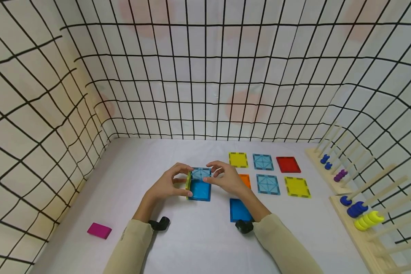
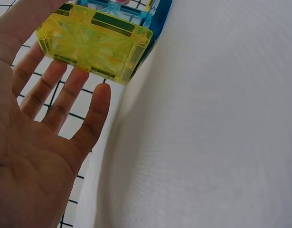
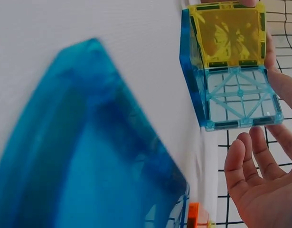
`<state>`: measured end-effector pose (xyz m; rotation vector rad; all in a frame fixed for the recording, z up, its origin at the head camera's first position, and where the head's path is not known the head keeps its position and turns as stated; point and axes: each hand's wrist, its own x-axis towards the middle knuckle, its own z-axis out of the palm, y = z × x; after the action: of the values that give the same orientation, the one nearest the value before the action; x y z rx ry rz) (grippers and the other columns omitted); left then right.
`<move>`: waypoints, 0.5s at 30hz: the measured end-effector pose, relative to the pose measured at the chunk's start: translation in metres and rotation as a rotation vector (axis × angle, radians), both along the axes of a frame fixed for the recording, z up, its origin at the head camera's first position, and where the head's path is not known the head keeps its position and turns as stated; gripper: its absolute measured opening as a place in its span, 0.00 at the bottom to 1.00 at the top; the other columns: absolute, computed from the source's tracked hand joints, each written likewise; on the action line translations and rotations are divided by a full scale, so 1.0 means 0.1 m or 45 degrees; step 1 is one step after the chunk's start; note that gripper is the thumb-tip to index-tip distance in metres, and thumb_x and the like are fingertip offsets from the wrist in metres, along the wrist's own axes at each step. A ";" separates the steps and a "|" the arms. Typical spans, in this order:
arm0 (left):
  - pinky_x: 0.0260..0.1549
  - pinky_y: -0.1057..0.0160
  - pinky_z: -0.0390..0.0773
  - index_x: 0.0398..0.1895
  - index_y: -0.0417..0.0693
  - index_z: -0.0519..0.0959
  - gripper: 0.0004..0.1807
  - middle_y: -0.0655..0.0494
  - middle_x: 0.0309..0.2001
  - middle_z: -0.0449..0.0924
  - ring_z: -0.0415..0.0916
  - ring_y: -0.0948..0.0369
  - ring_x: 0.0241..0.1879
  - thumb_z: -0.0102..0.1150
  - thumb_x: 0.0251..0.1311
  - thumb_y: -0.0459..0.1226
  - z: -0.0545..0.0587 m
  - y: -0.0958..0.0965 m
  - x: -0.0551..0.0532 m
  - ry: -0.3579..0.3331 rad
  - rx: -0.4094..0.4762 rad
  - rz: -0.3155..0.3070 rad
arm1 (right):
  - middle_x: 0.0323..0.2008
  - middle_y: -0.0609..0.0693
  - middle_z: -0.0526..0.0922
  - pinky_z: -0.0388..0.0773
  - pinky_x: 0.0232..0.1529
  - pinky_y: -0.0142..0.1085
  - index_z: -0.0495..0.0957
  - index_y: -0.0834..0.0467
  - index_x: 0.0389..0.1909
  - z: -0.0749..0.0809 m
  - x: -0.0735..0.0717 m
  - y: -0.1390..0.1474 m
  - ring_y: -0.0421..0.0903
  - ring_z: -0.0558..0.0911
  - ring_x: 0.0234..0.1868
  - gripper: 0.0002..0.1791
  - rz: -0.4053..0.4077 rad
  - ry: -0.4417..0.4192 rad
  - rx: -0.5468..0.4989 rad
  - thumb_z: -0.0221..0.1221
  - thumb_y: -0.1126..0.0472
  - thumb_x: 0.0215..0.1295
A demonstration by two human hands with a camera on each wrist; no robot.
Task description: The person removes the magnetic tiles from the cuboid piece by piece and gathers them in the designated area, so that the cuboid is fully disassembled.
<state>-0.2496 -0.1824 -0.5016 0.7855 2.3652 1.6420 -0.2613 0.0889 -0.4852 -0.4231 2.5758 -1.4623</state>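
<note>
My left hand grips a yellow square tile by its opposite edges, thumb at the near edge and index finger at the far one. This tile stands upright along the left side of a blue tile. At the blue tile's far side rises a light blue tile with a crossed pattern, joined to the yellow one at a corner. My right hand holds the light blue tile by its right end with thumb and index finger. Its other fingers are bent, away from the tiles.
Right of the hands lie a red tile, yellow tiles, light blue tiles, an orange tile and another blue tile beside the right forearm. Wooden peg racks stand far right. A magenta block lies left.
</note>
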 end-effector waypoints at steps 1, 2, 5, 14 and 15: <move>0.64 0.43 0.77 0.68 0.55 0.73 0.41 0.58 0.65 0.70 0.69 0.50 0.65 0.80 0.49 0.30 0.00 0.00 0.00 0.000 0.001 -0.002 | 0.50 0.49 0.81 0.83 0.46 0.39 0.80 0.46 0.62 0.00 0.00 -0.01 0.48 0.79 0.49 0.30 0.001 0.000 0.003 0.74 0.44 0.59; 0.64 0.43 0.77 0.68 0.54 0.73 0.41 0.58 0.65 0.70 0.70 0.50 0.65 0.80 0.49 0.30 0.00 0.00 0.00 -0.004 0.003 -0.003 | 0.50 0.49 0.81 0.82 0.46 0.39 0.80 0.46 0.62 0.01 0.00 -0.03 0.48 0.79 0.49 0.30 0.001 0.002 0.008 0.74 0.44 0.59; 0.65 0.43 0.77 0.68 0.54 0.73 0.41 0.58 0.65 0.70 0.69 0.50 0.65 0.80 0.49 0.31 0.00 0.00 0.00 -0.012 0.005 -0.006 | 0.51 0.48 0.81 0.80 0.44 0.38 0.81 0.44 0.60 0.02 -0.01 -0.07 0.48 0.77 0.49 0.28 0.000 0.013 0.019 0.73 0.43 0.59; 0.65 0.44 0.77 0.67 0.55 0.73 0.40 0.57 0.65 0.70 0.69 0.51 0.64 0.80 0.49 0.31 -0.01 -0.01 -0.01 -0.010 0.022 -0.019 | 0.54 0.44 0.83 0.78 0.50 0.42 0.83 0.42 0.57 0.02 -0.05 -0.19 0.48 0.75 0.52 0.20 0.053 0.064 -0.003 0.71 0.47 0.64; 0.65 0.44 0.77 0.67 0.55 0.73 0.40 0.56 0.64 0.70 0.69 0.51 0.64 0.81 0.49 0.31 -0.02 -0.02 -0.02 -0.009 0.027 -0.023 | 0.54 0.44 0.83 0.79 0.51 0.43 0.83 0.43 0.56 0.02 -0.05 -0.20 0.48 0.76 0.53 0.19 0.062 0.070 -0.007 0.71 0.48 0.65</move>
<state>-0.2514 -0.1840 -0.5032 0.8005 2.3328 1.6626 -0.2668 0.0690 -0.4834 -0.5302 2.5846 -1.4619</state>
